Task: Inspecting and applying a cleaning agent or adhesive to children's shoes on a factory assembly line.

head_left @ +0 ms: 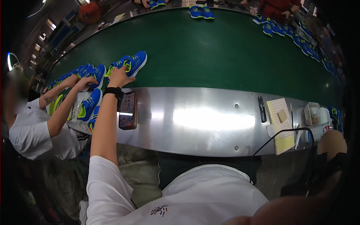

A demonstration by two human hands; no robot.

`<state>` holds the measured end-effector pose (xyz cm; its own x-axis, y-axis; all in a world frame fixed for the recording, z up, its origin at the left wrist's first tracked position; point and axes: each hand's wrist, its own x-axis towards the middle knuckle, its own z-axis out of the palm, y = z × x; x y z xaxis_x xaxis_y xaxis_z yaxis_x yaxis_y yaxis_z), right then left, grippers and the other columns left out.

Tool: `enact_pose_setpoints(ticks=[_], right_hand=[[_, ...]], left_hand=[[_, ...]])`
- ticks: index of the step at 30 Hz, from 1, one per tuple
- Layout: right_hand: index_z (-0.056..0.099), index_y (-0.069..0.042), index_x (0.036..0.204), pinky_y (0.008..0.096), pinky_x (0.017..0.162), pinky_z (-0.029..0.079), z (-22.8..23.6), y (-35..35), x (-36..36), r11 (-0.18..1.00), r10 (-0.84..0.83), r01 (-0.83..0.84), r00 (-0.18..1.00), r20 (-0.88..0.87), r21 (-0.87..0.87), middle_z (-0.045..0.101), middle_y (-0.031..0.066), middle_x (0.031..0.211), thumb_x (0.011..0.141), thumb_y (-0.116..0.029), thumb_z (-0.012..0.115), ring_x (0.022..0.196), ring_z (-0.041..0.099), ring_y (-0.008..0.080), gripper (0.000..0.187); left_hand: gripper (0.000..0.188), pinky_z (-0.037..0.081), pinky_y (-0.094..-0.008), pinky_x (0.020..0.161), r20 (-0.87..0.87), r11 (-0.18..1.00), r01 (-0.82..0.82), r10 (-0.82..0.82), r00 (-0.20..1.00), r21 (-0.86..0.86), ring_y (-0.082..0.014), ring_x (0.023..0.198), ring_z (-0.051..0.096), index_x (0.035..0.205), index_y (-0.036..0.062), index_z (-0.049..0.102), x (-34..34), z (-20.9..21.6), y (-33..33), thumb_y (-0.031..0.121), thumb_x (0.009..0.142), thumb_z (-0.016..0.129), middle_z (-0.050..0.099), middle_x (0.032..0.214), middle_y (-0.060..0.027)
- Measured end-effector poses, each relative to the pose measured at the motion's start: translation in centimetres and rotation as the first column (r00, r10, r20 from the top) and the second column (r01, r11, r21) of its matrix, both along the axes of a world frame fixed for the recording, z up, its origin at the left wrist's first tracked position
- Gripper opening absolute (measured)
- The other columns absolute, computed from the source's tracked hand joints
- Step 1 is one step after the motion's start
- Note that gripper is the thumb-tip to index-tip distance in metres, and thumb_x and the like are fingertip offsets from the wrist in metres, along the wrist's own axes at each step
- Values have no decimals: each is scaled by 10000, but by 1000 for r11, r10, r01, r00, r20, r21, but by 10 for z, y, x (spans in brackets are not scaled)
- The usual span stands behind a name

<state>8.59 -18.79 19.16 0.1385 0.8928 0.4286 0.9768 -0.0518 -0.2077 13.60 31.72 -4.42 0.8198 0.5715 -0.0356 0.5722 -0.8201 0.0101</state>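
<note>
My left arm reaches out to the left over a green conveyor belt (210, 48). The left hand (120, 76) is closed on a pair of blue running shoes (138, 63) with lime-green linings and white soles, gripping them at their heel openings. The shoes are side by side, toes pointing away. I cannot make out my right hand; only blurred skin-coloured shapes show at the lower right. Beside my left forearm lie a phone (128, 110) and another blue shoe (90, 105) on the metal edge.
At the left, a co-worker's hand (87, 82) touches a row of blue shoes. More shoes (201, 12) stand on the far belt. The metal ledge (180, 131) holds black thread snips (262, 109), a paper pad (279, 112) and a clear container (312, 114) at right. A black cable (285, 130) arches nearby.
</note>
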Motion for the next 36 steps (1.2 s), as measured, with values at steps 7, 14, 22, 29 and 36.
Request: enact_pose_setpoints(ticks=[7, 14, 22, 29, 36], right_hand=[[562, -156, 573, 232, 432, 272, 6, -15, -7, 997, -77, 77, 997, 10, -7, 505, -21, 578, 494, -206, 688, 487, 453, 114, 157], [557, -151, 585, 244, 448, 283, -5, -22, -28, 977, -184, 173, 980, 81, 126, 461, -41, 537, 590, -316, 712, 448, 429, 99, 227], [680, -62, 832, 277, 521, 361, -96, -89, -21, 887, -455, 412, 711, -537, -207, 591, -12, 604, 705, -236, 808, 508, 543, 127, 251], [641, 2, 986, 278, 603, 450, -163, -62, -16, 850, -498, 384, 358, -790, -361, 591, 56, 743, 769, -163, 759, 629, 547, 136, 297], [470, 7, 1275, 302, 755, 446, -243, -31, 5, 754, -493, 635, 378, -783, -168, 535, 112, 1028, 862, -264, 667, 894, 503, 196, 532]], left_hand=[[660, 301, -563, 1020, 3, 986, 53, -53, 999, -161, -322, 1175, 529, 1285, 212, 544, 11, -46, 55, 422, 705, 779, 598, 1243, -116], [477, 359, -519, 950, 43, 947, -120, 112, 993, 297, -326, 1211, 421, 1026, 220, 717, 27, -38, 23, 442, 619, 828, 488, 1228, -125], [617, 171, -657, 1058, -38, 999, 46, -46, 998, 18, -318, 1183, 530, 1203, 167, 626, 5, -24, 36, 445, 680, 799, 614, 1187, -137], [553, 454, -359, 875, 99, 920, 341, -327, 940, -195, -283, 1022, 620, 1193, 39, 594, -30, 75, -138, 406, 797, 717, 662, 1074, -151], [563, 485, -319, 685, 485, 606, 548, -286, 826, -577, -212, 765, 558, 1243, 35, 490, -133, 29, -284, 252, 795, 754, 548, 928, -113]])
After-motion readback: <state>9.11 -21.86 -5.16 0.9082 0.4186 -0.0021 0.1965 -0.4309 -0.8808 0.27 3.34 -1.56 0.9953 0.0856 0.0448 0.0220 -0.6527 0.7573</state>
